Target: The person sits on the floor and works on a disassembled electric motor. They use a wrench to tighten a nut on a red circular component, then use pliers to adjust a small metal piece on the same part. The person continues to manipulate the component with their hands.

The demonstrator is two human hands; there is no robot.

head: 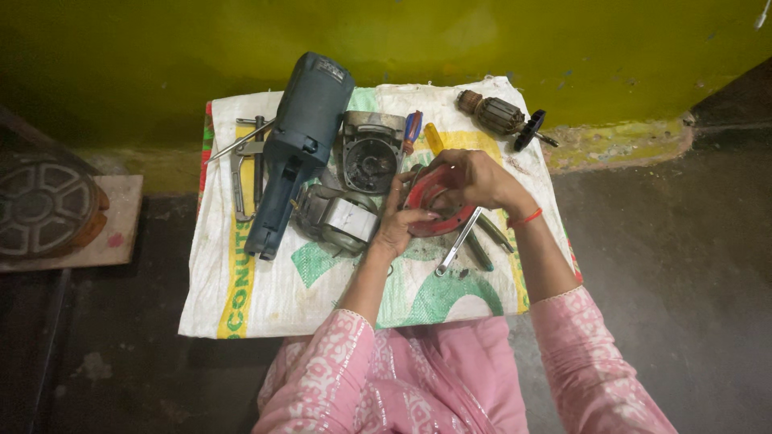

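Both my hands hold a round red guard piece [426,210] over a white woven sack [265,297] spread on the floor. My left hand [400,223] grips its lower left edge. My right hand [474,178] closes over its top right. A metal spanner [457,243] lies just below my right hand. A blue power tool body [297,145], a grey gear housing [370,153] and a motor stator [336,217] lie to the left of my hands.
A copper-wound armature with a black fan [503,118] rests at the sack's far right corner. Screwdrivers [418,133] and pliers [245,157] lie on the sack. A yellow-green wall [402,40] stands behind. A round metal part on a board [48,209] sits at the left.
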